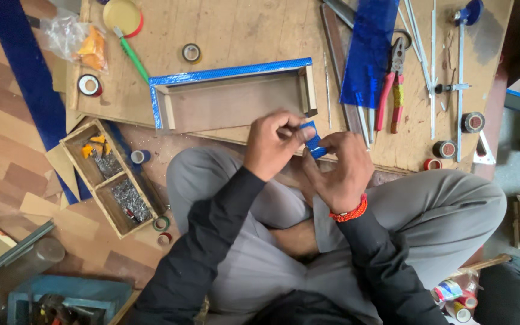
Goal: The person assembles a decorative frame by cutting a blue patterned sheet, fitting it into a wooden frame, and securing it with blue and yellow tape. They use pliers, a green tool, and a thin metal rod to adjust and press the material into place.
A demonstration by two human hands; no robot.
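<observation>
At the far left of the frame a blue strip (28, 78) runs down the floor, and just right of it sits a wooden compartment box (108, 177) holding small nails and a few orange bits. Above it, at upper left, lie a clear bag of orange pieces (79, 42), a yellow lid (121, 15), a green-handled tool (132, 57) and two rolls of tape (89, 85).

In the upper centre, on the plywood board (242, 30), rests a shallow wooden frame (233, 99) with shiny blue tape along its top and left edges.

Just below it, at the centre, the left hand (272, 144) and the right hand (338, 171) meet over the person's crossed legs. Both close their fingertips on a small piece of blue tape (312, 143), the left pinching its upper end, the right its lower end, the hands touching.

To do this well, I judge the piece should be kept taut and flat between the pinches, sticky side clear of the fingers.

Farther right lie a blue sheet (369, 51), red-handled pliers (390, 90), metal rods (433, 66) and more tape rolls (472, 122).
</observation>
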